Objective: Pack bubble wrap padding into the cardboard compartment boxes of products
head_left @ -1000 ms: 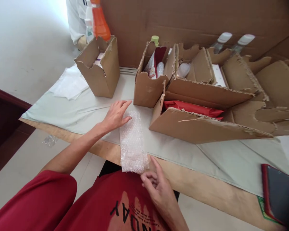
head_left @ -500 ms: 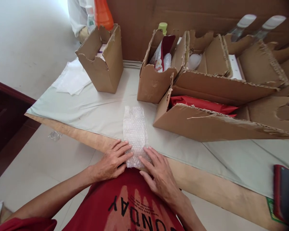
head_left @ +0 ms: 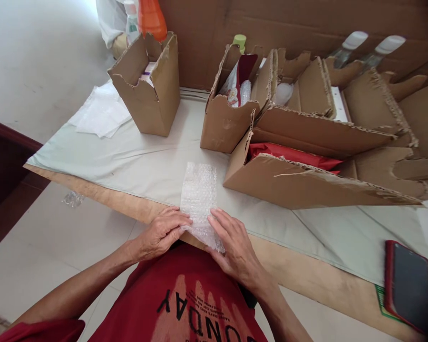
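A strip of clear bubble wrap [head_left: 199, 194] lies lengthwise on the pale cloth at the table's near edge. My left hand [head_left: 163, 230] pinches its near left corner, fingers curled over the edge. My right hand [head_left: 233, 240] grips the near right corner, and that end is lifted and folded slightly off the table. The far end of the strip rests flat, just short of a cardboard box.
Torn cardboard boxes stand behind: one at the left [head_left: 148, 88] with bottles, one in the middle [head_left: 226, 118] with packets, a long low one [head_left: 306, 183] holding something red. A phone in a red case [head_left: 408, 285] lies at the right. White sheets [head_left: 100, 111] lie far left.
My left hand came back from the strip's far end to its near end. Both hands went from lying flat on the near end to gripping and lifting it.
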Motion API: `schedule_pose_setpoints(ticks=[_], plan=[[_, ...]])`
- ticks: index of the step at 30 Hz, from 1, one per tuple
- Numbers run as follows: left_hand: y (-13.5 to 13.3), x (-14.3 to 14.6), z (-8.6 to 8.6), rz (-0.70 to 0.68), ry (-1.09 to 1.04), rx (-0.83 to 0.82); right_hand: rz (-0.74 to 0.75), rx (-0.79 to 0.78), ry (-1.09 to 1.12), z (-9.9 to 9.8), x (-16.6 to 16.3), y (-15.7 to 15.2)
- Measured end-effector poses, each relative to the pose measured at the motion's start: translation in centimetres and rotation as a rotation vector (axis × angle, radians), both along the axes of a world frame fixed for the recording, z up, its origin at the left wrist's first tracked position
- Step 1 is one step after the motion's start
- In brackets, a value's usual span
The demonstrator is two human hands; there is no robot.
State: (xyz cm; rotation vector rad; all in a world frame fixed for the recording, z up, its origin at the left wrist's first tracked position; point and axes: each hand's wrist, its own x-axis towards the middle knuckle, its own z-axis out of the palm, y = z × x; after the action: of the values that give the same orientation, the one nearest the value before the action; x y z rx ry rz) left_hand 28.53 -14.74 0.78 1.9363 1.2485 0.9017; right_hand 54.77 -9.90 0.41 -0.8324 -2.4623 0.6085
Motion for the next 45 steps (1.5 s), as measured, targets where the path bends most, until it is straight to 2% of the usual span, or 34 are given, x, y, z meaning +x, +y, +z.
schedule_pose_setpoints(ticks=[2,4,6,8,10,14,17,20,23,25,28,31,34,37,39,41,45], plan=[[0.3,0.0,0.4,0.055,-0.026,-0.070,-0.111,-0.149,0.141,-0.6,-1.4,0.7],[0.7,0.3,0.5,0.190,0.000,-0.112,-0.278,-0.346,0.232,-1.1,-2.7,1.4],[1.1,0.7,0.3,0.347,0.081,-0.096,-0.398,-0.474,0.232,-1.2,-3.7,1.9],[1.5,1.1,-0.1,0.457,0.181,-0.028,-0.440,-0.480,0.184,-1.1,-4.1,2.0],[1.8,1.6,-0.6,0.499,0.243,0.044,-0.452,-0.381,0.133,-0.8,-4.1,1.8],[2.3,2.0,-1.1,0.483,0.290,0.113,-0.478,-0.024,0.101,-0.1,-3.0,0.3],[2.7,2.0,-1.1,0.454,0.329,0.106,-0.382,0.138,0.059,0.2,-2.7,-0.6],[2.8,1.9,-1.0,0.446,0.379,0.104,-0.196,0.130,-0.057,-0.2,-3.2,-0.6],[2.2,1.4,-0.5,0.433,0.376,0.144,-0.160,0.124,-0.079,-0.8,-3.8,0.2],[1.4,1.0,0.0,0.339,0.330,0.206,-0.164,0.092,-0.038,-0.8,-4.0,0.8],[0.8,0.8,0.4,0.187,0.271,0.248,-0.150,-0.037,-0.001,-0.2,-4.0,1.7],[1.4,1.2,0.0,0.264,0.249,0.165,-0.219,-0.078,0.021,0.8,-3.9,2.5],[2.8,1.8,-0.7,0.381,0.286,0.071,-0.334,0.080,0.057,1.4,-3.7,2.5],[3.7,2.1,-1.0,0.417,0.338,0.092,-0.265,0.167,0.015,1.3,-3.6,2.1],[3.5,2.0,-0.8,0.401,0.326,0.155,-0.181,0.164,-0.045,0.8,-3.6,2.1],[2.8,1.7,-0.5,0.342,0.291,0.218,-0.163,0.133,-0.049,0.3,-3.6,2.2],[1.8,1.0,0.1,0.228,0.267,0.226,-0.164,-0.048,0.014,0.3,-3.5,2.5]])
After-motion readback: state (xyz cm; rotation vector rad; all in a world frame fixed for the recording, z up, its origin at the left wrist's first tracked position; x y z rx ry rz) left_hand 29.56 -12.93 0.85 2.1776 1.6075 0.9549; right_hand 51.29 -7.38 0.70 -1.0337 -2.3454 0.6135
